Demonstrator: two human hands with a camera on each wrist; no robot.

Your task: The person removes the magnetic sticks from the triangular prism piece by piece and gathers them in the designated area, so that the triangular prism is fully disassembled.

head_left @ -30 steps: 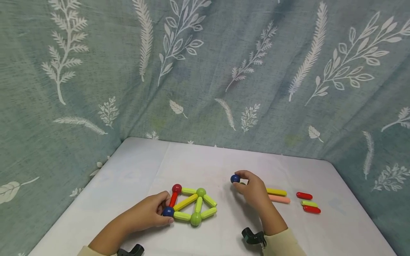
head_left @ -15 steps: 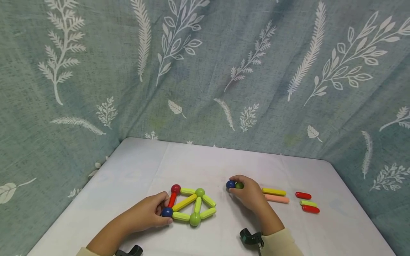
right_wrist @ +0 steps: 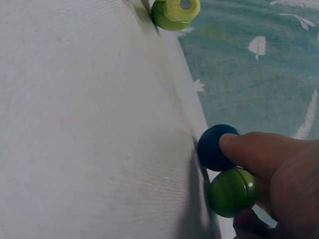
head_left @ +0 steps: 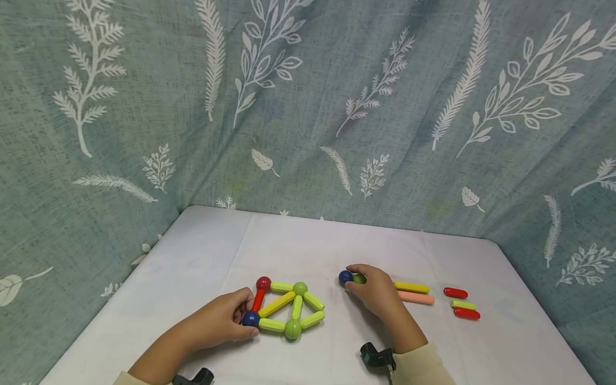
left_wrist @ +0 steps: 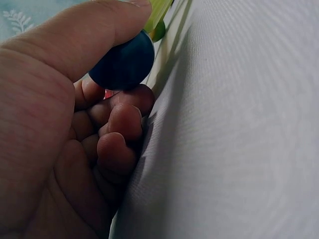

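Note:
A flat frame of magnetic rods and balls lies on the white table, with a red ball [head_left: 263,284], two green balls and a long yellow rod [head_left: 276,304] among its parts. My left hand [head_left: 223,318] holds the dark blue ball [head_left: 251,319] at its near left corner, thumb and fingers around it, seen also in the left wrist view [left_wrist: 124,62]. To the right, my right hand [head_left: 375,289] pinches another blue ball [head_left: 345,277]. A loose green ball [right_wrist: 232,192] sits right beside that blue ball, under the hand, partly covered in the head view.
A yellow rod [head_left: 412,287] and a salmon-pink rod [head_left: 416,298] lie just right of my right hand. Farther right are two short red rods [head_left: 455,292] and a short lime rod [head_left: 464,305]. A leaf-patterned curtain [head_left: 308,107] stands behind the table.
My right hand has moved slightly left and nearer with the blue ball, and more of the green ball shows beside it. The left hand and the frame have stayed in place.

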